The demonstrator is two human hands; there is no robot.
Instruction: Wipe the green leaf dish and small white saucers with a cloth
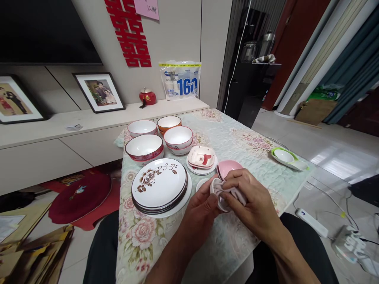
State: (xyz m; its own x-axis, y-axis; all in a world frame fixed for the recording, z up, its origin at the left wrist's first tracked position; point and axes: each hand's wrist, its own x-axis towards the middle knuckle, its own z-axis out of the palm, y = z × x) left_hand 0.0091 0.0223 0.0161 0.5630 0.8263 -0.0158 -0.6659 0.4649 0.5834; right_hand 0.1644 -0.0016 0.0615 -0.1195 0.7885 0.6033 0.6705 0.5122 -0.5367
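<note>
My left hand (199, 213) grips a small white bowl (224, 206) by its rim, tilted up above the near side of the table. Bunched in my right hand (254, 199) is a pale cloth (219, 188), its folds pushed into the bowl; the fingers of that hand are closed on it. Just behind my hands are pink bowls (230, 166), partly covered by my fingers, and a small white dish (201, 184). A square bear-patterned dish (201, 156) lies on other dishes beyond them. To the left is a stack of flower-patterned plates (162, 183).
Stacked bowls (144, 145) stand at the table's far left, on a floral tablecloth (145, 232). Near the right edge lies a green-rimmed dish (284, 156) on a white one. A ledge behind carries a red jar (147, 97) and a plastic package (181, 81).
</note>
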